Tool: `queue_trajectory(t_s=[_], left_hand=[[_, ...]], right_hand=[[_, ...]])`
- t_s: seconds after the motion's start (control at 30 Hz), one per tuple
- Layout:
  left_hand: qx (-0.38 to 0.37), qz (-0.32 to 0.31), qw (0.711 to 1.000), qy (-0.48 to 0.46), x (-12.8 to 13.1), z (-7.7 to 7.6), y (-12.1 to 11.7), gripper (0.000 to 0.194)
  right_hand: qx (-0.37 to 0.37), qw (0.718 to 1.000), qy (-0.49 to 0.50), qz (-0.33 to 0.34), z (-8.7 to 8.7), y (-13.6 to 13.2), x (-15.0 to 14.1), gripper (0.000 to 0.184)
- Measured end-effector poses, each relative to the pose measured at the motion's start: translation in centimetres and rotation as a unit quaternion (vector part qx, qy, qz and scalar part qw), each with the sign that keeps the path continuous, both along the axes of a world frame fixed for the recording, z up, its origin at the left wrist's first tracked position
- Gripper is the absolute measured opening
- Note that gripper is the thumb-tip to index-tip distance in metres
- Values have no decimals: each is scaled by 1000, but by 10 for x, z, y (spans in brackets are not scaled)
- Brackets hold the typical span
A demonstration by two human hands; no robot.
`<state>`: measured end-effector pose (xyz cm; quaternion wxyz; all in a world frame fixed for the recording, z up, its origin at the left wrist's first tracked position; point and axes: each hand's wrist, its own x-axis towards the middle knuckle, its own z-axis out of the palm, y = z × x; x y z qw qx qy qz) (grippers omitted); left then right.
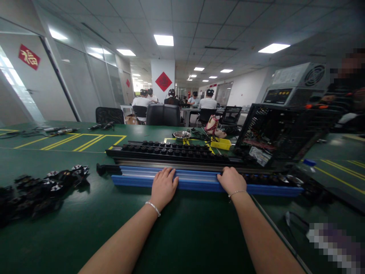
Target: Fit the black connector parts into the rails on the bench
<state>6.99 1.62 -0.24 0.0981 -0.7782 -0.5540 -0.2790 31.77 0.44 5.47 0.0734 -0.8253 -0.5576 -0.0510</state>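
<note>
A long blue rail (196,179) lies across the green table in front of me. My left hand (163,186) rests on its near edge, fingers curled over the top. My right hand (231,179) grips the rail further right, fingers wrapped round the far side. Both wrists wear thin bracelets. Behind the blue rail lie black rails (168,150) studded with round black knobs.
A heap of small black fan-like parts (42,188) lies at the left. An open black computer case (279,133) stands at the right, with a metal bowl (181,135) and a yellow tray (221,143) behind. People sit at desks far back.
</note>
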Motion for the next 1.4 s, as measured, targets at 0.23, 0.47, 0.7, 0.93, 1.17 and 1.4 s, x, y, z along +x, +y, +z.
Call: queue_trajectory(t_s=[0.23,0.47,0.7,0.93,1.17,1.4], left_hand=[[3,2,1000,1,0,-1,0,42],[1,2,1000,4,0,0,1,42],[4,2,1000,6,0,0,0,43],[22,-1,1000,10,0,-1,0,41],[16,3,1000,10,0,0,0,41],[17,0,1000,8,0,0,1,40]], right_hand=[[14,1000,12,19,-2,1,-4,28],[25,999,25,34,-4,2,-8,26],[27,998,35,39,-6,5,-9,28],[33,997,41,51,-9,6,-10,28],[34,995,61,67,-10,8,-11,29],[38,992,84,89,-12,9,-11,29]])
